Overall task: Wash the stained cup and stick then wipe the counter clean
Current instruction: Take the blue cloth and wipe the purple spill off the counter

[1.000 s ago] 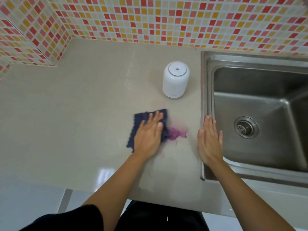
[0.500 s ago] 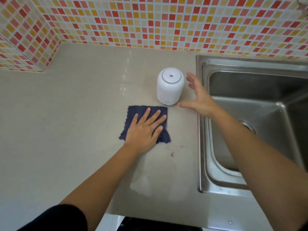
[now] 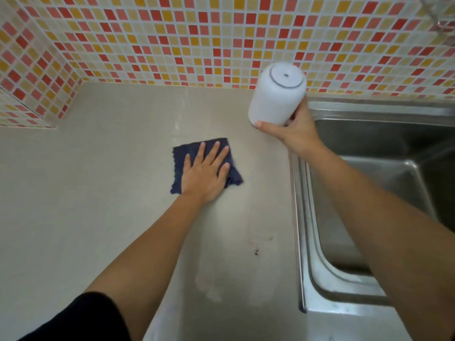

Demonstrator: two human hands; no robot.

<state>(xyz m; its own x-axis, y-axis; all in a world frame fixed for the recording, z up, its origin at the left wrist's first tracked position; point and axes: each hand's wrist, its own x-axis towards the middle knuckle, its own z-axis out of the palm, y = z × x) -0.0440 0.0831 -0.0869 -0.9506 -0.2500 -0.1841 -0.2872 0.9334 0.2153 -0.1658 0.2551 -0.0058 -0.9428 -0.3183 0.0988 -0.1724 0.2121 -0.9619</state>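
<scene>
left of the sink point(image 3: 299, 217), left hand point(image 3: 204, 173) lies flat on the blue cloth point(image 3: 179, 153) on the desk point(image 3: 98, 193); right hand point(image 3: 295, 131) grips the white canister point(image 3: 275, 97) aloft. i'd wipe under it, then those dark specks point(image 3: 256, 252).

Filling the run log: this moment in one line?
left hand flat on cloth | right hand holds white container aloft | dark specks on counter

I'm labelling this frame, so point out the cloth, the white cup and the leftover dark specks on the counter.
cloth point(image 3: 181, 150): head view, its bare upper left corner.
cup point(image 3: 275, 102): head view, middle of its white side wall.
specks point(image 3: 256, 252): head view, on the dark dots themselves.
</scene>
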